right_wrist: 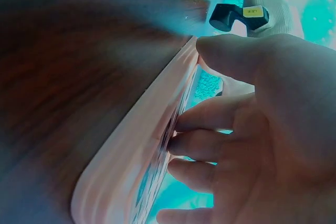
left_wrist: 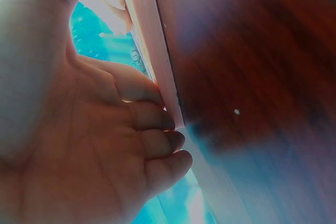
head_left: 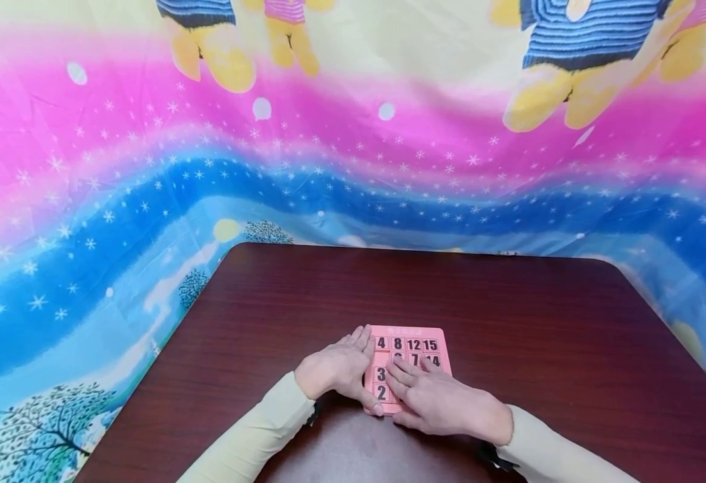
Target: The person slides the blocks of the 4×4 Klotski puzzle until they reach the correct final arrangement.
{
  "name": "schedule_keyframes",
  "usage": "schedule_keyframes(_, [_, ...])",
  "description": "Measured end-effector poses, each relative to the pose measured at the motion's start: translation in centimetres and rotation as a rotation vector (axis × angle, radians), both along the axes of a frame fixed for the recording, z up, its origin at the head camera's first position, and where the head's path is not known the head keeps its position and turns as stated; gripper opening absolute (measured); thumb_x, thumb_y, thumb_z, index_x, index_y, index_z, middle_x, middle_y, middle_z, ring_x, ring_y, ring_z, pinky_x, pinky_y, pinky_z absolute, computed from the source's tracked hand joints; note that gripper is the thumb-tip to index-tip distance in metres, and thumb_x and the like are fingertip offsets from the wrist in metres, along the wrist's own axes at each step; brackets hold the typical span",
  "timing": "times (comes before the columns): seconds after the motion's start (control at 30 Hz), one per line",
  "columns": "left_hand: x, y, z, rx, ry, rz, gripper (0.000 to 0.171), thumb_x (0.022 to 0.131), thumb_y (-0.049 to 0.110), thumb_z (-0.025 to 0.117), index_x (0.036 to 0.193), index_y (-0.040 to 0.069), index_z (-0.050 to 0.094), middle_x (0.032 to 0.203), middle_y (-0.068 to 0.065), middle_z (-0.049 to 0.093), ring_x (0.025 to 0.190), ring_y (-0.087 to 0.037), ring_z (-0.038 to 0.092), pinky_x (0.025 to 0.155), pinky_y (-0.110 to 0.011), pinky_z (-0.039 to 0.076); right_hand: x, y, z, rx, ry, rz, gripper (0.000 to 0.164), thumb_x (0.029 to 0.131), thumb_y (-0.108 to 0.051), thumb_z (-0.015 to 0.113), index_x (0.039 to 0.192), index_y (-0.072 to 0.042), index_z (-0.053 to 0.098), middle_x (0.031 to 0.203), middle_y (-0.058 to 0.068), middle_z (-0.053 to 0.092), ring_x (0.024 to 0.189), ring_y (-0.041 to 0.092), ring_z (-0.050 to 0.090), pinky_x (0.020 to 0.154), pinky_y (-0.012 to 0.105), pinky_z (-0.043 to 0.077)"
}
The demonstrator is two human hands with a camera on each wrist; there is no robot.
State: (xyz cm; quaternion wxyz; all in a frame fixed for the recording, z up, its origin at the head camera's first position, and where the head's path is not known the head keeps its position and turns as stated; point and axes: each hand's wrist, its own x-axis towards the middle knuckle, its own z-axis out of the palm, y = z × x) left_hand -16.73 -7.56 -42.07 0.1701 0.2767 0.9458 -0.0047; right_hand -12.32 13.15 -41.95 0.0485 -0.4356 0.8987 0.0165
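Observation:
A pink sliding number puzzle (head_left: 413, 345) lies flat on the table, with black numbers on its tiles. 4, 8, 12 and 15 show along the far row; 3 and 2 are visible lower at the left. A tile-free slot shows below the 4. My left hand (head_left: 341, 369) lies along the puzzle's left side, fingers extended and thumb at the near left corner. Over the nearer right part, my right hand (head_left: 440, 400) covers several tiles. Its fingertips (right_wrist: 181, 121) touch the tile face, and its thumb (right_wrist: 231, 53) rests by the near edge.
The dark brown wooden table (head_left: 528, 322) has rounded far corners. Behind it hangs a colourful cloth (head_left: 353, 154) with snowflakes and bears. A black wrist band with a yellow label (right_wrist: 254, 12) is on the left sleeve.

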Motion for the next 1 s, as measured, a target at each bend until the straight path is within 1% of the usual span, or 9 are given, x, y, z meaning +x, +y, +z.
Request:
schedule_keyframes(0.3, [0.0,0.0,-0.1,0.005,-0.002,0.001,0.129,0.066,0.079,0.069,0.155,0.000,0.020,0.164,-0.018,0.012,0.153,-0.026,0.014,0.125,-0.035,0.022,0.3,-0.3,-0.1,0.029,0.015,0.007,0.062,0.096,-0.047,0.056,0.143,-0.006,0.051,0.151,0.010,0.047,0.143,0.027,0.040,0.109,0.063,0.038])
schedule_keyframes(0.4, [0.0,0.0,-0.1,-0.002,-0.001,-0.004,0.129,0.066,0.080,0.068,0.155,0.000,0.020,0.164,-0.018,0.012,0.153,-0.026,0.014,0.125,-0.035,0.022,0.3,-0.4,-0.1,0.034,0.017,0.004,0.062,0.096,-0.047,0.056,0.143,-0.006,0.051,0.151,0.009,0.047,0.143,0.027,0.040,0.109,0.062,0.039])
schedule_keyframes(0.73, [0.0,0.0,0.0,0.003,0.004,-0.005,0.130,0.066,0.079,0.069,0.155,0.000,0.019,0.164,-0.018,0.011,0.153,-0.027,0.014,0.125,-0.036,0.022,-0.3,-0.5,0.1,0.016,0.050,-0.001,0.062,0.097,-0.047,0.054,0.142,-0.004,0.052,0.149,0.011,0.049,0.142,0.029,0.042,0.109,0.060,0.041])
schedule_keyframes(0.87, [0.0,0.0,0.1,0.010,-0.002,-0.003,0.130,0.066,0.078,0.070,0.155,0.000,0.019,0.164,-0.019,0.011,0.153,-0.027,0.014,0.125,-0.036,0.022,-0.7,-0.5,0.0,0.008,0.036,-0.010,0.066,0.096,-0.049,0.055,0.142,-0.003,0.050,0.149,0.013,0.049,0.142,0.030,0.042,0.108,0.061,0.040])
schedule_keyframes(1.0, [0.1,0.0,0.1,0.008,-0.006,0.001,0.130,0.065,0.078,0.071,0.156,0.000,0.019,0.165,-0.018,0.011,0.153,-0.026,0.014,0.125,-0.036,0.022,-1.2,-0.5,-0.1,0.014,-0.006,-0.030,0.071,0.095,-0.054,0.054,0.145,-0.003,0.048,0.152,0.012,0.046,0.144,0.030,0.039,0.110,0.063,0.036])
